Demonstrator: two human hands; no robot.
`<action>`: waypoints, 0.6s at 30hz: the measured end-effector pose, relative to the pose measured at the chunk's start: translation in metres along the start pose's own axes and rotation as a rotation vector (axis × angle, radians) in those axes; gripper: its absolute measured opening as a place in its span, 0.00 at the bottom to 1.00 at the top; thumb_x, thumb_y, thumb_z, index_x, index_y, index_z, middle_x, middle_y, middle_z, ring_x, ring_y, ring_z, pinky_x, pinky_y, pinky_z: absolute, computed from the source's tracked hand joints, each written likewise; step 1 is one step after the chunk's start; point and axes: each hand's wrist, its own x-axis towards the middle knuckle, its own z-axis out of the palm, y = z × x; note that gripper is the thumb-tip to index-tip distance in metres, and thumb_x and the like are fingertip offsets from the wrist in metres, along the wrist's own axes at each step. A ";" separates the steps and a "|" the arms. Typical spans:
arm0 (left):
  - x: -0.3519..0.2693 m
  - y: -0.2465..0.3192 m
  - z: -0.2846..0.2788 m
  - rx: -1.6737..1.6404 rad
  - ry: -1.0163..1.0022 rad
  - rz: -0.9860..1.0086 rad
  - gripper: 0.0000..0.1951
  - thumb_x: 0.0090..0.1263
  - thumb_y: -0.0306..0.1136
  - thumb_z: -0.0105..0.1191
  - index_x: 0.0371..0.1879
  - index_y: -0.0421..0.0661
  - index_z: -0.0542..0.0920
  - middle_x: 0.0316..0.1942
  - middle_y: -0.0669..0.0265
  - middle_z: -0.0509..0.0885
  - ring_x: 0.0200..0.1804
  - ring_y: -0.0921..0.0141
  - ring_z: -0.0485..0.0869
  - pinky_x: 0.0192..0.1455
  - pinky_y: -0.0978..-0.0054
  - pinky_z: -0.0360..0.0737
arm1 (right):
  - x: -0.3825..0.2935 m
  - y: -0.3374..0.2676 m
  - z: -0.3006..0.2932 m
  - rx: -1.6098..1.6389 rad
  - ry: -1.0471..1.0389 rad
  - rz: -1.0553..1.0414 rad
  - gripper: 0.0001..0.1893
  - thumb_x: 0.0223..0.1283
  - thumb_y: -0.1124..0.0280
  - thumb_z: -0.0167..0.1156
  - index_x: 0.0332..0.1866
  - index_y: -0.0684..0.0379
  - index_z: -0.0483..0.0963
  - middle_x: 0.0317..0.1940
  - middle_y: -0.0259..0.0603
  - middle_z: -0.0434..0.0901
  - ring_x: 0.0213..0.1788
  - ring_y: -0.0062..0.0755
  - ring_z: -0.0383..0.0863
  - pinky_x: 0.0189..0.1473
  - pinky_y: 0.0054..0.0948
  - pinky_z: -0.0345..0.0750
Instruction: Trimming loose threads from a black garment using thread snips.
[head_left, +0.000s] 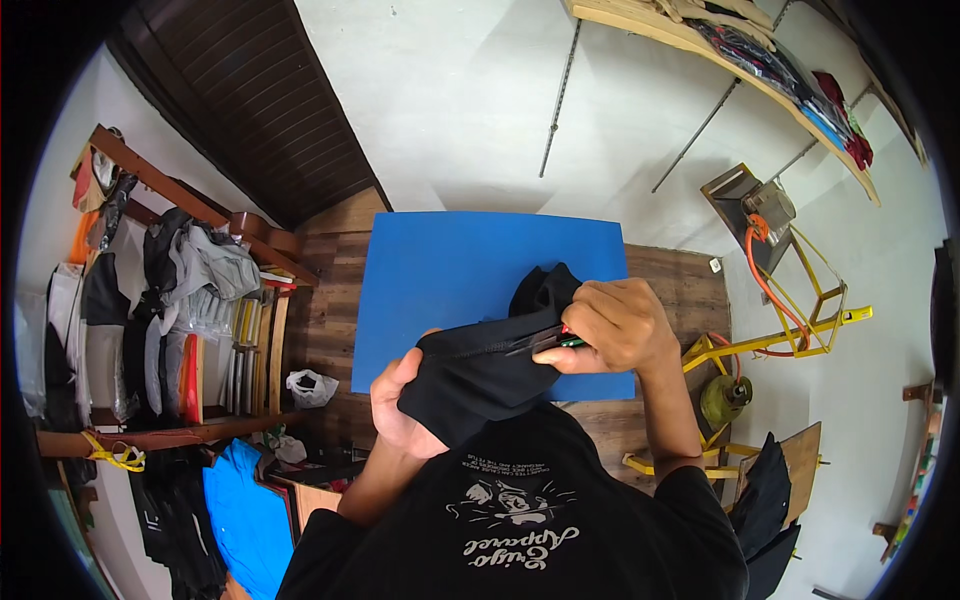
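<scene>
A piece of black fabric (480, 375) with a stitched seam along it is stretched between both hands, above the near part of a blue tabletop (435, 277). My left hand (401, 405) grips its left end, thumb on top and fingers underneath. At the other end my right hand (619, 326) is closed on a small tool (574, 341) with red and green parts, its narrow end lying against the seam. The fingers cover most of this tool, so its exact kind cannot be told. Bunched black cloth (547, 289) rises beyond the right hand.
To the left stands a wooden rack (195, 431) with folded clothes and bagged goods. A white plastic bag (311, 390) lies on the wooden floor. At right are a yellow metal frame (817, 330), a green gas cylinder (726, 397) and an orange hose (772, 277).
</scene>
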 end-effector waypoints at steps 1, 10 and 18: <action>0.000 0.000 0.000 -0.012 0.003 0.000 0.24 0.75 0.43 0.38 0.65 0.41 0.66 0.66 0.54 0.68 0.67 0.58 0.68 0.70 0.57 0.61 | 0.001 0.000 0.000 0.000 0.014 0.002 0.24 0.47 0.52 0.70 0.17 0.55 0.64 0.14 0.31 0.59 0.13 0.23 0.62 0.14 0.22 0.58; 0.007 -0.002 0.005 0.033 -0.078 -0.006 0.22 0.75 0.41 0.39 0.63 0.43 0.67 0.64 0.55 0.70 0.66 0.59 0.69 0.68 0.59 0.63 | 0.003 -0.001 -0.004 -0.008 -0.010 -0.012 0.24 0.46 0.52 0.70 0.17 0.56 0.64 0.14 0.31 0.59 0.14 0.23 0.63 0.14 0.22 0.60; 0.008 -0.004 0.009 0.083 -0.084 0.003 0.21 0.75 0.40 0.40 0.61 0.41 0.68 0.63 0.54 0.71 0.64 0.59 0.70 0.67 0.61 0.64 | 0.003 0.000 -0.004 -0.022 0.000 -0.015 0.24 0.47 0.52 0.70 0.17 0.55 0.63 0.14 0.30 0.59 0.13 0.23 0.63 0.14 0.22 0.59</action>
